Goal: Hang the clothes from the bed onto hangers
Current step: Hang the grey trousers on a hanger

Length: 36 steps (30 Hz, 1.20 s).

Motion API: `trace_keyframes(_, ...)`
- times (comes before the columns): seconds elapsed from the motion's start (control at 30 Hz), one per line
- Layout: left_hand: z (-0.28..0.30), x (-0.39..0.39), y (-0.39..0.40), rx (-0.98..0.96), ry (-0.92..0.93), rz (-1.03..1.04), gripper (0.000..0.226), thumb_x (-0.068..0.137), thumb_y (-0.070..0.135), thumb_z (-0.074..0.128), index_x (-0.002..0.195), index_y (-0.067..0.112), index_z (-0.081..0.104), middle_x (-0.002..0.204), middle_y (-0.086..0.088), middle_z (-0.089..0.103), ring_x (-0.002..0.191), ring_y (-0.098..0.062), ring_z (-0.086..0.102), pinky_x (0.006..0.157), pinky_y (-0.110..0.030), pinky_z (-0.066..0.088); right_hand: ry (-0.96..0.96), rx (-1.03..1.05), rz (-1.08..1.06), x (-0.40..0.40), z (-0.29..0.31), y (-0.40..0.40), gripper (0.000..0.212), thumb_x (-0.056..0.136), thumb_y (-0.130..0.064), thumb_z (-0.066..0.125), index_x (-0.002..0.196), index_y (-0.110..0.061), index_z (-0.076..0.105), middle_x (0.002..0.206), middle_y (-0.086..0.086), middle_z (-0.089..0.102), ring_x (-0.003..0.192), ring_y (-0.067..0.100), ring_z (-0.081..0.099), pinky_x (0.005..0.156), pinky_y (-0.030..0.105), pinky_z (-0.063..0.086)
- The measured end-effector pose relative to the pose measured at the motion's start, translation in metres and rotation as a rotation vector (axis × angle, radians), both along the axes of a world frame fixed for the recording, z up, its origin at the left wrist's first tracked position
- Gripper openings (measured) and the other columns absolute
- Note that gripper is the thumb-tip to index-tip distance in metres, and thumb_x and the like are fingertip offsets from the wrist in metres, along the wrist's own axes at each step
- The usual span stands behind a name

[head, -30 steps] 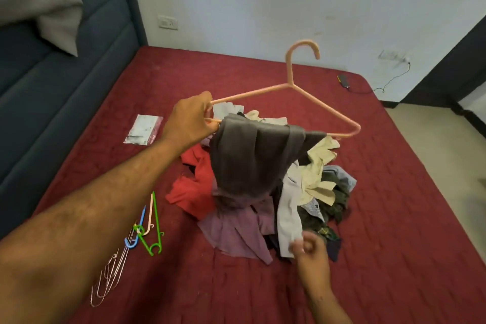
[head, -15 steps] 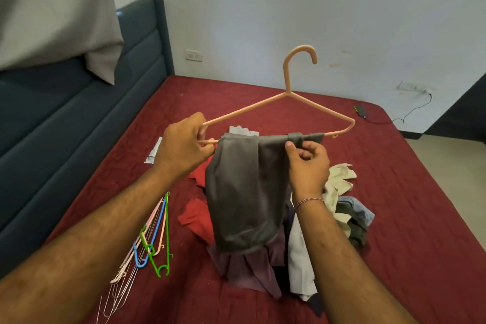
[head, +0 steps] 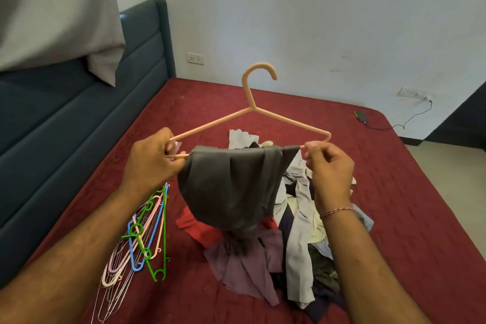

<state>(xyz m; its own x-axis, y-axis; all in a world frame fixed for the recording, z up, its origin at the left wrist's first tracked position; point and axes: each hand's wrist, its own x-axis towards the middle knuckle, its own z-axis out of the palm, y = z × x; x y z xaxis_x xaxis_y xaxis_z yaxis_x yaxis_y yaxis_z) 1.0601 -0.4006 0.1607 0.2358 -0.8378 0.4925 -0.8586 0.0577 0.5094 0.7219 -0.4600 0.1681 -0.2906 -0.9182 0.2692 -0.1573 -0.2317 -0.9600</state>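
A peach plastic hanger (head: 252, 110) is held upright above the bed, hook pointing up. A dark grey garment (head: 231, 187) is draped over its bottom bar and hangs down. My left hand (head: 150, 163) grips the hanger's left corner. At the right end of the bar, my right hand (head: 328, 166) pinches the bar beside the edge of the grey garment. Below lies the pile of clothes (head: 289, 252) on the red bed (head: 410, 192), with red, purple, pale grey and dark pieces.
A bundle of spare hangers (head: 142, 239), green, blue, pink and wire, lies on the bed at the left. A dark blue headboard (head: 79, 123) and a grey pillow (head: 55, 13) stand at the left. A phone with a cable (head: 361, 116) lies at the bed's far corner.
My right hand rose from the clothes pile to the hanger's bar, then slid rightward along it to the right end. The grey garment now lies spread wider over the bar.
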Motion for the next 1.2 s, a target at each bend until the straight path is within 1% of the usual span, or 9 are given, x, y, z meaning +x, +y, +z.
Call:
trace_keyframes(0.17, 0.005, -0.005, 0.005, 0.019, -0.017, -0.05, 0.046, 0.067, 0.007, 0.082, 0.069, 0.02, 0.038, 0.056, 0.007, 0.047, 0.051, -0.009, 0.043, 0.049, -0.03, 0.034, 1.145, -0.377, 0.326, 0.012, -0.003, -0.003, 0.044, 0.095, -0.04, 0.064, 0.136, -0.024, 0.059, 0.129, -0.004, 0.061, 0.121, 0.016, 0.053, 0.111, 0.034, 0.037)
trace_keyframes(0.27, 0.007, -0.002, 0.004, 0.002, -0.023, -0.084, 0.048, 0.068, 0.009, 0.082, 0.07, 0.022, 0.036, 0.057, 0.007, 0.048, 0.052, -0.006, 0.044, 0.051, -0.025, 0.033, 1.379, -0.29, 0.439, 0.008, 0.008, -0.016, 0.037, 0.099, -0.05, 0.05, 0.132, -0.036, 0.057, 0.12, -0.009, 0.069, 0.111, 0.017, 0.064, 0.097, 0.043, 0.051)
trace_keyframes(0.43, 0.012, 0.006, 0.001, 0.102, 0.025, -0.083, 0.037, 0.071, 0.022, 0.079, 0.081, 0.03, 0.044, 0.077, 0.009, 0.059, 0.069, -0.013, 0.057, 0.061, -0.036, 0.048, 1.35, -0.425, 0.403, 0.013, 0.01, -0.016, 0.025, 0.096, -0.043, 0.056, 0.117, -0.036, 0.067, 0.101, -0.009, 0.073, 0.092, 0.021, 0.071, 0.063, 0.038, 0.055)
trace_keyframes(0.57, 0.022, 0.005, 0.021, -0.13, -0.105, -0.038, 0.078, 0.071, 0.027, 0.084, 0.14, 0.021, 0.049, 0.149, -0.005, 0.042, 0.134, -0.03, 0.044, 0.111, -0.049, 0.038, 1.342, -0.557, 0.257, 0.019, 0.004, -0.012, 0.029, 0.09, -0.034, 0.061, 0.113, -0.024, 0.075, 0.092, -0.002, 0.074, 0.081, 0.029, 0.07, 0.064, 0.039, 0.053)
trace_keyframes(0.73, 0.028, -0.061, 0.033, -0.328, -0.387, -0.609, 0.047, 0.087, 0.007, 0.066, 0.134, 0.007, 0.06, 0.137, -0.02, 0.06, 0.129, -0.037, 0.057, 0.104, -0.051, 0.047, 1.307, -0.599, 0.274, 0.033, -0.001, 0.002, 0.026, 0.086, -0.022, 0.07, 0.111, -0.028, 0.068, 0.085, 0.003, 0.07, 0.074, 0.034, 0.064, 0.06, 0.043, 0.052)
trace_keyframes(0.9, 0.008, -0.079, 0.061, -0.577, -0.427, -0.564, 0.044, 0.088, 0.006, 0.06, 0.13, 0.007, 0.071, 0.147, -0.018, 0.051, 0.14, -0.036, 0.05, 0.105, -0.054, 0.049, 1.249, -0.458, 0.216, 0.022, -0.002, 0.007, 0.023, 0.087, -0.027, 0.07, 0.109, -0.031, 0.073, 0.089, 0.002, 0.073, 0.08, 0.032, 0.068, 0.063, 0.041, 0.055)
trace_keyframes(1.0, -0.002, -0.099, 0.067, -0.322, -0.454, -0.856, 0.045, 0.096, 0.003, 0.048, 0.139, -0.002, 0.061, 0.152, -0.019, 0.052, 0.145, -0.032, 0.046, 0.116, -0.046, 0.041, 1.263, -0.423, 0.276, 0.025, 0.003, 0.012, 0.028, 0.085, -0.035, 0.065, 0.112, -0.034, 0.073, 0.095, -0.003, 0.077, 0.084, 0.026, 0.072, 0.065, 0.035, 0.056)
trace_keyframes(1.13, -0.002, -0.078, 0.034, 0.009, -0.364, -0.605, 0.058, 0.097, 0.026, 0.063, 0.151, 0.009, 0.048, 0.154, -0.011, 0.05, 0.143, -0.023, 0.043, 0.119, -0.034, 0.033, 1.318, -0.453, 0.357, 0.032, 0.006, 0.021, 0.029, 0.088, -0.032, 0.07, 0.117, -0.038, 0.07, 0.089, -0.003, 0.073, 0.078, 0.026, 0.068, 0.061, 0.034, 0.053)
trace_keyframes(1.2, 0.013, -0.057, 0.022, 0.195, -0.37, -0.552, 0.037, 0.1, 0.038, 0.058, 0.133, 0.023, 0.057, 0.134, -0.003, 0.063, 0.126, -0.023, 0.056, 0.105, -0.034, 0.042, 1.329, -0.445, 0.382, 0.033, 0.009, 0.022, 0.027, 0.09, -0.038, 0.068, 0.117, -0.036, 0.071, 0.092, -0.004, 0.074, 0.082, 0.027, 0.07, 0.064, 0.036, 0.055)
